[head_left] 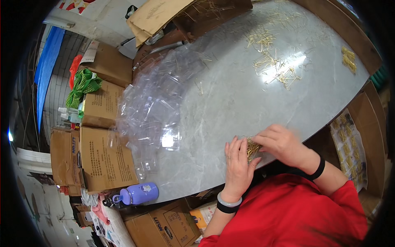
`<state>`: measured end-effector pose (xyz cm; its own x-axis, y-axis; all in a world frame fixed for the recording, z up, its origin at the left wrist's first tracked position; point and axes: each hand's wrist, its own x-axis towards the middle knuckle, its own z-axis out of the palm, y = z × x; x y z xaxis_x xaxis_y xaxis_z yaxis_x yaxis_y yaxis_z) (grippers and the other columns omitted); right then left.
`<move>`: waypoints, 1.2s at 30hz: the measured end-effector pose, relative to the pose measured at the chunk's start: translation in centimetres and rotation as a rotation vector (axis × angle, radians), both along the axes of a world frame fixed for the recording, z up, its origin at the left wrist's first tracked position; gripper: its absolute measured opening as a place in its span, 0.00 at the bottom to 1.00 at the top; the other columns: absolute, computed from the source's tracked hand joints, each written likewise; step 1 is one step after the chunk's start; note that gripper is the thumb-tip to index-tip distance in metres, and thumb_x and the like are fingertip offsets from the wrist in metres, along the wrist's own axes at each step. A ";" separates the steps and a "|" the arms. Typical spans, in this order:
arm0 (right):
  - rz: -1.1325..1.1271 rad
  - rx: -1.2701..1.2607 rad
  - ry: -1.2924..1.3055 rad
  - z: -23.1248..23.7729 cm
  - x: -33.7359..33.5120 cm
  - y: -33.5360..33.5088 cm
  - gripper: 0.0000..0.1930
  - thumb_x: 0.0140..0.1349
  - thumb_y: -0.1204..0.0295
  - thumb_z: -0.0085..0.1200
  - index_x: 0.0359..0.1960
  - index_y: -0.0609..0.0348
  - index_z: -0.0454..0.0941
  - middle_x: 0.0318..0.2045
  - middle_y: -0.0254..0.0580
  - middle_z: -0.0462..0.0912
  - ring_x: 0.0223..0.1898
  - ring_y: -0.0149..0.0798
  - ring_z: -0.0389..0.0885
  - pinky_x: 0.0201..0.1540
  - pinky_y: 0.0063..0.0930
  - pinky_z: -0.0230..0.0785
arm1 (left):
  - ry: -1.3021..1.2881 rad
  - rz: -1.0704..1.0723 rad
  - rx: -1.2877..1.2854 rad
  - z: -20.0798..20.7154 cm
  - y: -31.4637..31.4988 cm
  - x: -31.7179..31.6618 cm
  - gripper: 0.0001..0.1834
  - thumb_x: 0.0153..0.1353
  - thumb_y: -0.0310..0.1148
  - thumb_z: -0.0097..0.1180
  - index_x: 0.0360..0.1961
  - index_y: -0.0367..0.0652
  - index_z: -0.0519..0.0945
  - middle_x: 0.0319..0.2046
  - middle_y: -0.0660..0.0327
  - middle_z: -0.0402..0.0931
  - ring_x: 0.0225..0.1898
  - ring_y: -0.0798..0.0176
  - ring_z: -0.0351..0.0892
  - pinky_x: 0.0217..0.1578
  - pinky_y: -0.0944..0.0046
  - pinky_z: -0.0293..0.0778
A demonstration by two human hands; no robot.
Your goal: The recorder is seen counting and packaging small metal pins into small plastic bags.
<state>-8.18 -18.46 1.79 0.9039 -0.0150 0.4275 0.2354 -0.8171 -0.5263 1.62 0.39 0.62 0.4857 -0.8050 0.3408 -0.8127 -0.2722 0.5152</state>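
A bundle of gold wire hooks sits between my hands at the near edge of the grey marbled table. My left hand lies along the bundle's left side, fingers straight and close together, thumb at the lower side. From the right, my right hand closes its fingertips on the bundle's upper right end; its back is slightly smeared by motion. A heap of loose gold hooks lies farther out on the table, with more loose hooks behind it.
Clear plastic boxes pile up on the table's left side. A purple bottle lies at the near left edge. A stack of gold hooks rests at the far right. Cardboard boxes stand left; an open carton with bagged gold pieces stands right.
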 end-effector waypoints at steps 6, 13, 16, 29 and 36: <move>-0.181 0.288 -0.018 0.3 -0.2 4.8 0.30 0.60 0.82 0.55 0.66 0.69 0.64 0.66 0.65 0.64 0.65 0.66 0.66 0.68 0.49 0.63 | 0.035 0.006 -0.026 -0.1 0.0 0.0 0.39 0.61 0.26 0.63 0.71 0.29 0.58 0.64 0.40 0.65 0.67 0.36 0.64 0.70 0.35 0.54; 0.013 0.277 0.082 1.5 0.5 3.5 0.29 0.59 0.81 0.54 0.65 0.67 0.65 0.67 0.61 0.66 0.69 0.62 0.63 0.70 0.50 0.60 | 0.034 0.029 -0.064 -0.2 0.2 0.0 0.46 0.57 0.21 0.62 0.73 0.28 0.51 0.63 0.38 0.66 0.64 0.34 0.66 0.68 0.40 0.60; 0.144 0.070 0.038 2.0 1.5 1.6 0.29 0.59 0.78 0.59 0.64 0.66 0.68 0.65 0.58 0.69 0.69 0.61 0.65 0.70 0.50 0.61 | 0.066 0.036 -0.075 -0.1 0.2 -0.3 0.54 0.53 0.22 0.68 0.75 0.30 0.46 0.64 0.37 0.64 0.63 0.34 0.66 0.63 0.44 0.66; 0.186 -0.139 0.025 2.2 1.8 0.8 0.27 0.55 0.69 0.65 0.57 0.62 0.73 0.58 0.50 0.74 0.66 0.56 0.69 0.68 0.45 0.66 | 0.082 0.089 0.087 3.1 2.6 0.0 0.52 0.52 0.29 0.72 0.74 0.33 0.54 0.68 0.39 0.57 0.66 0.35 0.61 0.65 0.45 0.63; 0.293 -0.160 0.123 1.4 1.2 0.7 0.28 0.55 0.70 0.66 0.58 0.62 0.72 0.61 0.50 0.73 0.66 0.53 0.71 0.70 0.45 0.63 | 0.241 0.240 0.234 4.9 3.5 0.2 0.32 0.56 0.28 0.69 0.62 0.35 0.72 0.52 0.44 0.70 0.50 0.39 0.76 0.48 0.52 0.75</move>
<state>-6.98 -17.76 3.19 0.9048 0.3108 0.2911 0.4146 -0.7985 -0.4364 1.83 3.87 5.53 0.7123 -0.7018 0.0152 -0.5757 -0.5716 0.5847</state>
